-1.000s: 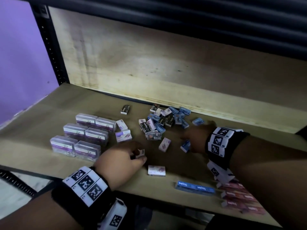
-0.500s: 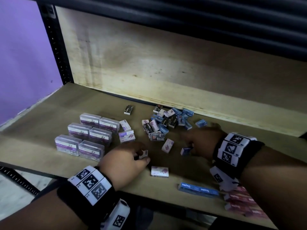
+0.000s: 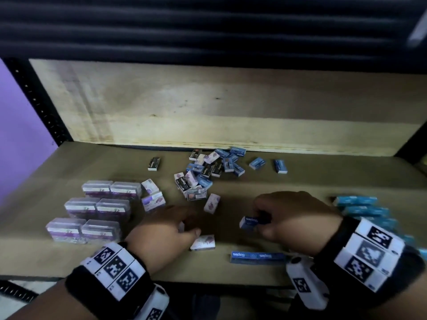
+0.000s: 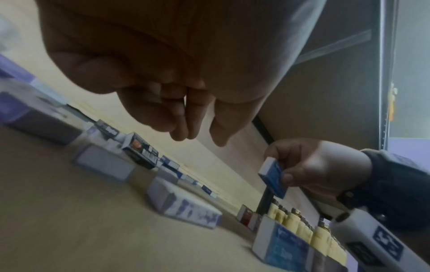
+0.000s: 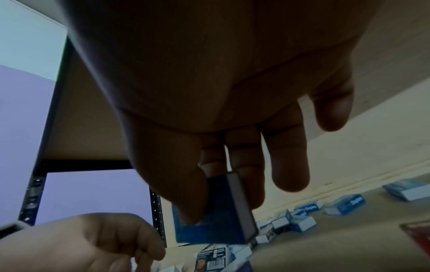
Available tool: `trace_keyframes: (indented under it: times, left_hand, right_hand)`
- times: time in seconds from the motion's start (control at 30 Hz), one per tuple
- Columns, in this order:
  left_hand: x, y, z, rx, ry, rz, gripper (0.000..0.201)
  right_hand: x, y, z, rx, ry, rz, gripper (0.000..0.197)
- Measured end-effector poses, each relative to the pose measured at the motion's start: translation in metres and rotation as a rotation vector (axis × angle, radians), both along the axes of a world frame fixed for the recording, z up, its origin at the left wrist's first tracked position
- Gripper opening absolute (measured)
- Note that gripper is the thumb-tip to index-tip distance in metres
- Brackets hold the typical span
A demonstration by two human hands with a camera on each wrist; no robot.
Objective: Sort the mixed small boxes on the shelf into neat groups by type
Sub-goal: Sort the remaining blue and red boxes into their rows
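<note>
My right hand (image 3: 261, 224) pinches a small blue staples box (image 3: 250, 221) between thumb and fingers, lifted off the shelf; the left wrist view shows the same blue staples box (image 4: 273, 176), and so does the right wrist view (image 5: 216, 211). My left hand (image 3: 189, 227) hovers low over the shelf to its left. Its fingers (image 4: 186, 128) hang loosely curled with nothing in them. A white-and-purple box (image 3: 203, 242) lies just right of the thumb. The mixed pile (image 3: 208, 172) of blue, black and white-purple boxes lies near the back.
Several clear cases with purple labels (image 3: 97, 211) stand grouped at the left, with white-purple boxes (image 3: 153, 200) beside them. A long blue staples box (image 3: 256, 257) lies by the front edge. Blue boxes (image 3: 360, 209) line the right. A black box (image 3: 154, 163) lies alone.
My right hand has drawn back from the pile towards me, lifting the blue box with it. The left hand has stayed in about the same spot.
</note>
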State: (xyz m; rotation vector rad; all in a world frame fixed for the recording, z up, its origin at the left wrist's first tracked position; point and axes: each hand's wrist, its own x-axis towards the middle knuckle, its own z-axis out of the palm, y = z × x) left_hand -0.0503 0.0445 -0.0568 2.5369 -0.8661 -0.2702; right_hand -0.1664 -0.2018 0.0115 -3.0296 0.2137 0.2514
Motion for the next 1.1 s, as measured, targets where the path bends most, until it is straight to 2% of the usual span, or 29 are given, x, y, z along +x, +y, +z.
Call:
trace_keyframes:
  times: [0.17, 0.27, 0.43, 0.57, 0.63, 0.7, 0.73, 0.83, 0.97, 1.1]
  left_hand:
    - [0.013, -0.029, 0.022, 0.035, 0.08, -0.131, 0.011]
    - [0.024, -0.052, 0.032, 0.061, -0.012, -0.154, 0.031]
    - [0.057, -0.09, 0.045, 0.189, -0.163, -0.176, 0.034]
    - [0.084, -0.131, 0.049, 0.375, -0.15, -0.218, 0.028]
    - [0.097, -0.148, 0.046, 0.42, -0.158, -0.178, 0.039]
    - [0.11, -0.164, 0.041, 0.477, -0.161, -0.114, 0.064]
    - [0.117, -0.17, 0.039, 0.508, -0.153, -0.096, 0.069]
    - [0.135, -0.189, 0.034, 0.554, -0.149, -0.101, 0.053]
    - [0.147, -0.211, 0.019, 0.65, -0.193, -0.059, 0.077]
    - [0.148, -0.226, 0.011, 0.733, -0.21, -0.089, 0.074]
  right_hand:
    - [-0.02, -0.006, -0.003, 0.03, -0.032, -0.031, 0.035]
    - [-0.027, -0.008, -0.004, 0.027, -0.053, -0.006, 0.035]
    - [-0.032, -0.009, -0.007, 0.042, -0.096, 0.028, 0.04]
    - [-0.037, -0.012, -0.012, 0.041, -0.149, 0.038, 0.039]
    - [-0.039, -0.014, -0.015, 0.056, -0.151, 0.057, 0.038]
    - [-0.04, -0.016, -0.016, 0.066, -0.165, 0.067, 0.036]
    - [-0.04, -0.017, -0.016, 0.076, -0.172, 0.07, 0.035]
    - [-0.042, -0.021, -0.017, 0.092, -0.192, 0.086, 0.031]
    - [-0.045, -0.026, -0.017, 0.096, -0.226, 0.077, 0.03]
    - [-0.05, -0.028, -0.018, 0.078, -0.263, 0.064, 0.03]
